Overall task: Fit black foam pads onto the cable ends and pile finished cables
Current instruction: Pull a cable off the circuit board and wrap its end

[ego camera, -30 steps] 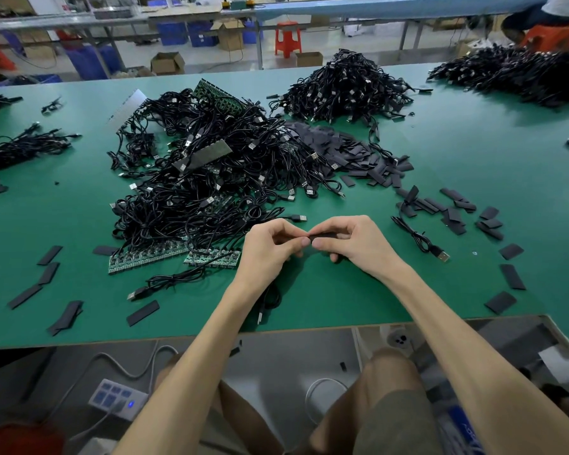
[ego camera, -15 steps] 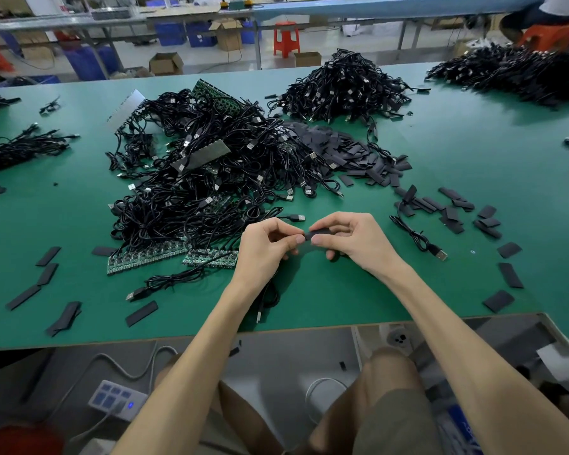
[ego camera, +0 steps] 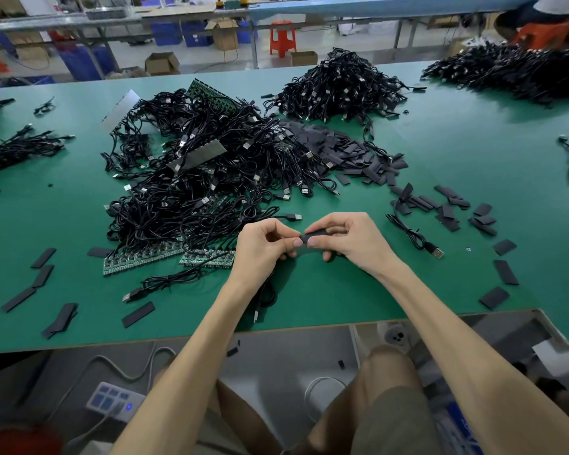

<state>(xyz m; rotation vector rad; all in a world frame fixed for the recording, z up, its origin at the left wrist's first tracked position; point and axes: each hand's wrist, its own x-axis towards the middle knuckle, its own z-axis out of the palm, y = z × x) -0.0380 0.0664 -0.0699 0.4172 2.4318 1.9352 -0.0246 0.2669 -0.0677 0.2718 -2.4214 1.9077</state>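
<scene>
Head view, centre of frame: the hands have barely shifted in the last second. The right hand pinches the foam pad, while the left hand grips the cable end. The fitting looks unfinished.

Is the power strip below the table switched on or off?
On, probably: a small blue light glows on the power strip.
</scene>
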